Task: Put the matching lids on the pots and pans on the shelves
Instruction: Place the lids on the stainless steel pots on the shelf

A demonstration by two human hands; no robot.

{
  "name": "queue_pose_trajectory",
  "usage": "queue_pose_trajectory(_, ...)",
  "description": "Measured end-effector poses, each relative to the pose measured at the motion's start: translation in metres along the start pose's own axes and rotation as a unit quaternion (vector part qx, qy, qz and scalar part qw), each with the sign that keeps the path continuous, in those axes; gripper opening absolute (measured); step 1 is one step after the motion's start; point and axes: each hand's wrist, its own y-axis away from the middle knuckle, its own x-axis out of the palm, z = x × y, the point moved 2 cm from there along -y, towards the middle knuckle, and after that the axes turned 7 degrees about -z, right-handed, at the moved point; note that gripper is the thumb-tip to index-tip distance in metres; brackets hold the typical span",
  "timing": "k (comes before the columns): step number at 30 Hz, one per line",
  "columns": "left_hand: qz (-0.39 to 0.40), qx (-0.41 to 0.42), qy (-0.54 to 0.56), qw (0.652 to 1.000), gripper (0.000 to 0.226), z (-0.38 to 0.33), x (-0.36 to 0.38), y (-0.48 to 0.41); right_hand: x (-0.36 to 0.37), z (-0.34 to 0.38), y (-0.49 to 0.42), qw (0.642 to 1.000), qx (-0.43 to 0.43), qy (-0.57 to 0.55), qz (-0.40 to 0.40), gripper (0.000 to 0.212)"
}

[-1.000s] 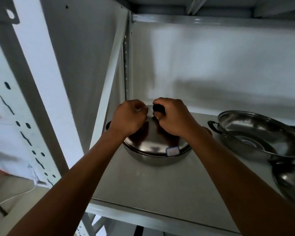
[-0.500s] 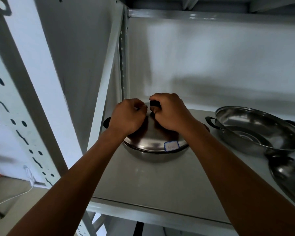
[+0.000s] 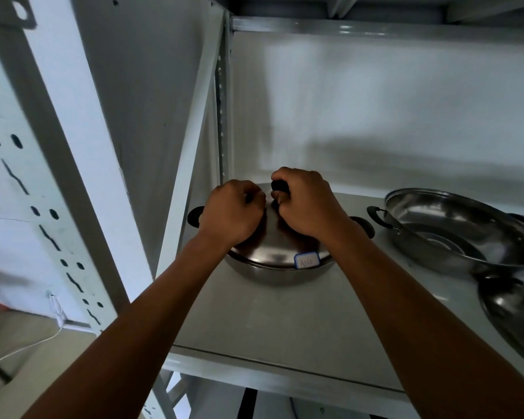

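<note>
A steel lid (image 3: 280,247) with a blue-edged label lies on a shallow steel pot (image 3: 273,272) with black side handles, at the left of the shelf (image 3: 279,322). My right hand (image 3: 307,204) is closed around the lid's black knob (image 3: 279,186). My left hand (image 3: 233,213) rests as a fist on the lid's left side, beside the knob. What its fingers hold is hidden. To the right stands an uncovered steel pan (image 3: 457,231) with black handles.
Another steel piece (image 3: 515,309) lies at the right edge, partly cut off. The white shelf upright (image 3: 221,101) stands just left of the pot. A perforated white post (image 3: 43,192) is at far left. The shelf above hangs close overhead.
Both hands stay on the lid with hardly any shift. The view has tilted slightly, so the pot sits a little lower and more to the right in frame.
</note>
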Motion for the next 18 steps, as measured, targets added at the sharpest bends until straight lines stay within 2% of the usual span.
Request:
queue_pose_trajectory(8,-0.004,0.003,-0.020,1.000,0.029,-0.002,0.006,0.000,0.001,-0.003,0.002,1.000,0.007,-0.018,0.019,0.029)
queue_pose_trajectory(11,-0.042,0.032,-0.018,0.998,0.040,-0.021,0.011,0.005,-0.011,-0.009,0.011,0.998,0.025,-0.047,0.022,0.047)
queue_pose_trajectory(13,-0.053,0.069,-0.015,0.996,0.040,-0.043,0.016,0.008,-0.029,-0.020,0.022,0.999,0.042,-0.029,0.003,0.056)
queue_pose_trajectory(18,-0.008,0.129,0.015,0.991,0.039,-0.108,0.049,0.027,-0.084,-0.070,0.056,0.996,0.090,0.004,-0.023,0.049)
